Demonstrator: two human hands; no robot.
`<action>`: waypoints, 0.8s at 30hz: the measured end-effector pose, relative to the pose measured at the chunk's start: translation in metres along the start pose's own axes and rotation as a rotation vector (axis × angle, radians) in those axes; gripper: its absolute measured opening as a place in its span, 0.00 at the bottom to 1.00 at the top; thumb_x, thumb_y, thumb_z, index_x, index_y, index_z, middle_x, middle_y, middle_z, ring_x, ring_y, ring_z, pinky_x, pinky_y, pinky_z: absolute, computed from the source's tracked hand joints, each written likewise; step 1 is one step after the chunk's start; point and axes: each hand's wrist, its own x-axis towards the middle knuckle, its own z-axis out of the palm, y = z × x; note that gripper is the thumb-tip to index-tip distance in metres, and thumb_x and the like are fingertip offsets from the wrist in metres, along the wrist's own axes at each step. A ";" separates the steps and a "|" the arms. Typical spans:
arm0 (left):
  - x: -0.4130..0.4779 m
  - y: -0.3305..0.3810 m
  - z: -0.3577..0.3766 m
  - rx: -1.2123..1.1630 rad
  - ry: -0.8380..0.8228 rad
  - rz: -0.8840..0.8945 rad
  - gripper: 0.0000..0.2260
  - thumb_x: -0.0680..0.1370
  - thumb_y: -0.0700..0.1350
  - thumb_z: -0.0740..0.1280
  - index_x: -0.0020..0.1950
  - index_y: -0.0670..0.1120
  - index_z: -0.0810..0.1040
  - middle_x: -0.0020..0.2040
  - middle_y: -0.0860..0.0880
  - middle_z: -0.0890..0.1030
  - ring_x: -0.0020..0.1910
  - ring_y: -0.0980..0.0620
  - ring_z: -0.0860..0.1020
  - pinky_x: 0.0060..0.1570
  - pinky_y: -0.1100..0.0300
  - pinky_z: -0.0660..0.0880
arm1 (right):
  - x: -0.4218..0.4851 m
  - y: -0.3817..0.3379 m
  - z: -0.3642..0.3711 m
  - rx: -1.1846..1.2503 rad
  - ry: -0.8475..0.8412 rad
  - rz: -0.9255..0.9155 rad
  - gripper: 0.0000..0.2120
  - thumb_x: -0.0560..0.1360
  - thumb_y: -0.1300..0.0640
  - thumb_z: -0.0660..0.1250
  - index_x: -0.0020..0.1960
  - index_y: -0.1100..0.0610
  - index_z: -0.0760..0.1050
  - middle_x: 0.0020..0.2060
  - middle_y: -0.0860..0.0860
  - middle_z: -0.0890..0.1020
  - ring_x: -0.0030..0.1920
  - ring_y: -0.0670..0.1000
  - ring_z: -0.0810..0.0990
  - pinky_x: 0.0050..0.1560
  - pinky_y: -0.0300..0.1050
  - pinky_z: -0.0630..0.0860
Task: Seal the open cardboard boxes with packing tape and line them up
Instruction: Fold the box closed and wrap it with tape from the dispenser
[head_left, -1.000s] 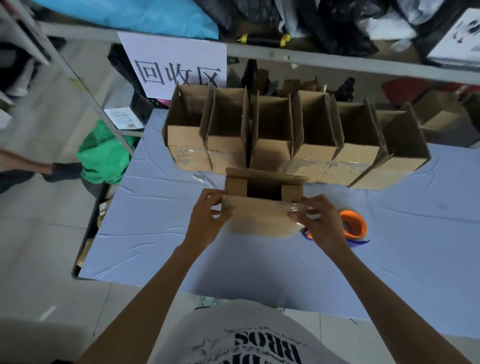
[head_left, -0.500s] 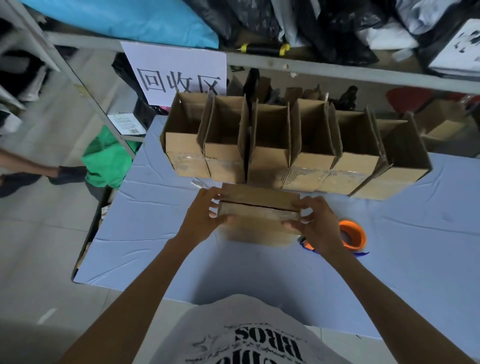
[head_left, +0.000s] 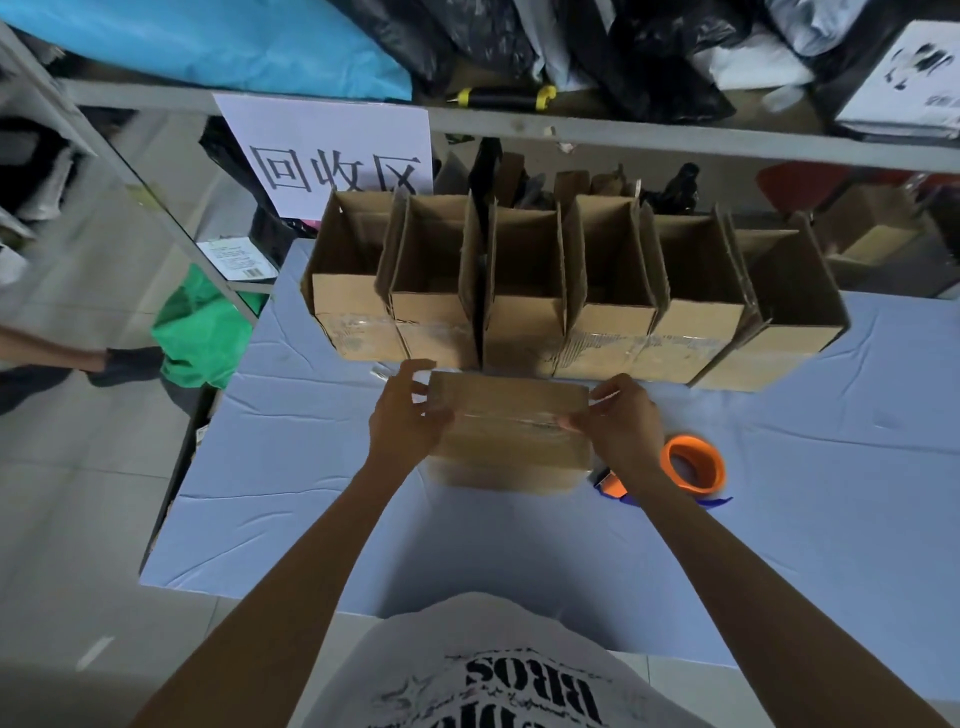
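My left hand (head_left: 402, 415) and right hand (head_left: 621, 426) each have a curled grip on one end of the closed box (head_left: 511, 415), which sits on the desk (head_left: 519, 540) near the middle. Clear tape (head_left: 519, 422) runs along its top seam. Six open boxes (head_left: 576, 291) line the far edge, touching. The orange tape dispenser (head_left: 693, 464) lies just right of my right hand.

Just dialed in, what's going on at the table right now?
A person is holding a small cardboard box at both ends, left hand and right hand, with its flaps folded shut and clear tape along the seam. Behind it, a row of open boxes stands lined up on the blue-covered table. An orange tape dispenser lies beside the right hand.
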 end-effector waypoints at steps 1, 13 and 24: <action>0.002 0.000 -0.001 -0.087 -0.026 -0.092 0.26 0.68 0.43 0.76 0.63 0.54 0.71 0.49 0.53 0.78 0.41 0.55 0.80 0.35 0.59 0.79 | 0.002 -0.001 -0.001 0.019 -0.018 0.050 0.24 0.59 0.49 0.80 0.49 0.51 0.72 0.37 0.48 0.80 0.38 0.49 0.78 0.35 0.44 0.72; -0.009 0.000 0.010 -0.286 -0.133 -0.353 0.21 0.66 0.44 0.79 0.56 0.49 0.76 0.48 0.44 0.83 0.43 0.44 0.82 0.39 0.53 0.79 | 0.000 0.007 -0.017 -0.024 -0.152 0.059 0.25 0.59 0.49 0.81 0.48 0.55 0.72 0.38 0.54 0.82 0.37 0.55 0.82 0.41 0.51 0.79; -0.015 0.005 0.019 -0.250 -0.059 -0.345 0.25 0.64 0.45 0.80 0.58 0.49 0.77 0.49 0.46 0.83 0.45 0.43 0.82 0.45 0.47 0.79 | 0.013 0.086 -0.078 -0.484 -0.388 -0.011 0.25 0.59 0.52 0.79 0.50 0.60 0.73 0.46 0.55 0.78 0.46 0.53 0.77 0.45 0.48 0.75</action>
